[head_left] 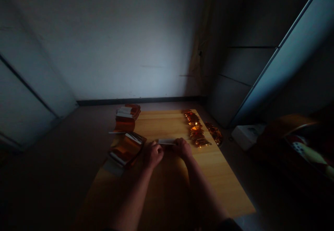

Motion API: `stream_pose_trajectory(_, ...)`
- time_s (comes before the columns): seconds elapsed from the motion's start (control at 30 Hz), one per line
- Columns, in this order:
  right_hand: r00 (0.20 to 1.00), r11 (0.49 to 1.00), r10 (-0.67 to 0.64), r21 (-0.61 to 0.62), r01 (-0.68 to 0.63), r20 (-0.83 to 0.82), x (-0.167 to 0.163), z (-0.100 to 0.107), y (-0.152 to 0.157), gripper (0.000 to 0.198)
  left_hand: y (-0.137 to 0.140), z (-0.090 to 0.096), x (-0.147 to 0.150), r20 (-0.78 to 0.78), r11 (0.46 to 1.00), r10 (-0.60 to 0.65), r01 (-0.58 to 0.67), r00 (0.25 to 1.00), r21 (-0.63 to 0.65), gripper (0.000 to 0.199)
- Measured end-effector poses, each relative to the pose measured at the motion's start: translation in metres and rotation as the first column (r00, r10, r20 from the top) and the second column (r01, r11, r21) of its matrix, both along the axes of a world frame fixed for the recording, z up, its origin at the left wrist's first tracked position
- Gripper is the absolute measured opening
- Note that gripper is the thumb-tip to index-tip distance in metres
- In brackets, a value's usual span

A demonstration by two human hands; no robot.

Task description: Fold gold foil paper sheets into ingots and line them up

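Observation:
Between my two hands, above the middle of the wooden table, is a small flat whitish piece like paper or card [166,141]. The curled fingers of my left hand [154,153] close on its left end. My right hand [183,148] grips the right end, with its fingertips partly hidden. Just left of my left hand lies a stack of shiny orange-brown sheets [127,149] with white edges. Behind it rests another stack [126,117] of similar sheets. To the right of my right hand, a row of crinkled, shiny orange-gold foil pieces [195,129] runs toward the far edge.
The wooden table [216,178] has a corner at the front right. More orange foil [214,133] is heaped low beyond its right edge. A white box [245,136] stands on the floor at right, near a grey cabinet [235,67]. A pale wall [130,49] rises behind.

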State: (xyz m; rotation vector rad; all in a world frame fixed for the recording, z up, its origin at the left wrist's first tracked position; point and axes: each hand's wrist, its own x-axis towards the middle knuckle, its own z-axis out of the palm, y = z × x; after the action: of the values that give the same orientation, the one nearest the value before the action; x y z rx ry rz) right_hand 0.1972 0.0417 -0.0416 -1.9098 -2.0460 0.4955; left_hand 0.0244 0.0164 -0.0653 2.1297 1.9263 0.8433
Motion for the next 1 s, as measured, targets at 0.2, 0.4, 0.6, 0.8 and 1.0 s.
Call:
stream_pose_trajectory(0.2, 0.996, 0.996, 0.029, 0.077, -0.036, 0.089, 0.001, -0.008, -0.002, 0.023, 0.002, -0.004, -0.001, 0.018, 0.994, 0.012, -0.014, 1.000, 0.105, 0.008)
stream_pose_trajectory(0.4, 0.986, 0.989, 0.114, 0.078, -0.124, 0.119, 0.005, -0.008, -0.003, 0.025, 0.004, -0.008, -0.002, 0.189, 0.970, 0.042, -0.085, 0.981, 0.226, 0.040)
stream_pose_trajectory(0.6, 0.973, 0.975, 0.189, 0.095, -0.203, 0.131, 0.012, -0.007, -0.003, 0.029, 0.005, -0.007, -0.008, 0.135, 0.984, -0.072, 0.049, 0.988, 0.171, 0.035)
stream_pose_trajectory(0.8, 0.930, 0.931, 0.302, 0.143, -0.335, 0.211, 0.018, -0.009, -0.005, 0.024, 0.002, -0.005, -0.010, 0.058, 0.989, -0.118, 0.111, 0.991, 0.099, 0.030)
stream_pose_trajectory(1.0, 0.902, 0.891, 0.343, 0.214, -0.401, 0.263, 0.022, -0.015, -0.010, 0.023, -0.003, -0.005, -0.012, -0.035, 0.991, -0.128, 0.129, 0.991, 0.035, 0.039)
